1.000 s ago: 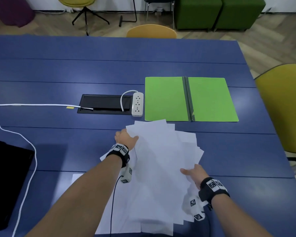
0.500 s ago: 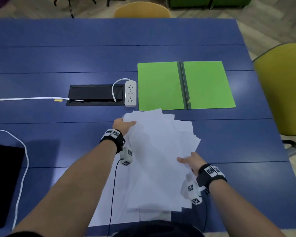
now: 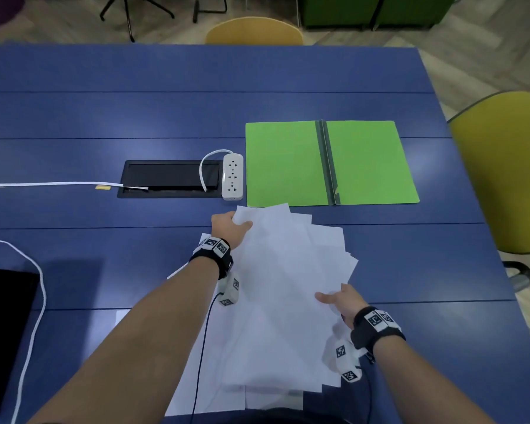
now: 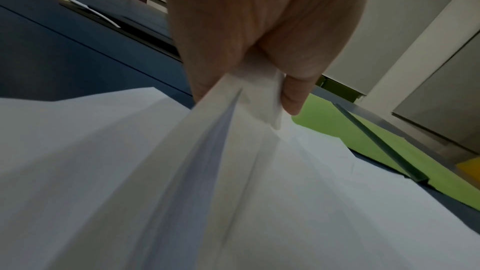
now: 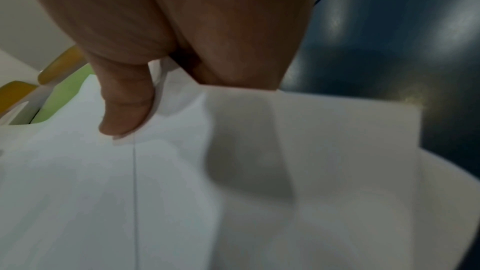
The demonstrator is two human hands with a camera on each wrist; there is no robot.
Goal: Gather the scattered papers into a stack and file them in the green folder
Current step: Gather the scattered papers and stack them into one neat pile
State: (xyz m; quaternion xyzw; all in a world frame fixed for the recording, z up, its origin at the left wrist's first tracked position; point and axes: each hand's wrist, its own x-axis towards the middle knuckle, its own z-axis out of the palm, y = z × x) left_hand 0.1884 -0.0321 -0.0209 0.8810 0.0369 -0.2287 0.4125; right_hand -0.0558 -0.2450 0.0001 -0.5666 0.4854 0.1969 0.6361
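Note:
A loose, fanned bundle of white papers [image 3: 285, 289] hangs between my two hands, lifted a little off the blue table [image 3: 135, 117]. My left hand [image 3: 231, 228] pinches the bundle's far left corner, thumb on top; the left wrist view shows the papers [image 4: 233, 171] bunched between thumb and fingers [image 4: 293, 98]. My right hand [image 3: 338, 301] pinches the right edge, its thumb [image 5: 124, 114] lying on the top sheet of the papers [image 5: 233, 192]. The green folder [image 3: 331, 162] lies open and flat just beyond the papers. More white sheets [image 3: 202, 377] stay flat on the table under the bundle.
A white power strip [image 3: 232, 175] sits left of the folder beside a black cable hatch [image 3: 169, 179]. White cables [image 3: 37, 270] run along the left. A black object [image 3: 3, 332] lies at the near left. A yellow chair [image 3: 502, 172] stands at the table's right edge.
Both hands have lifted the bundle slightly and carried it a little farther from me, towards the folder. The grips are the same.

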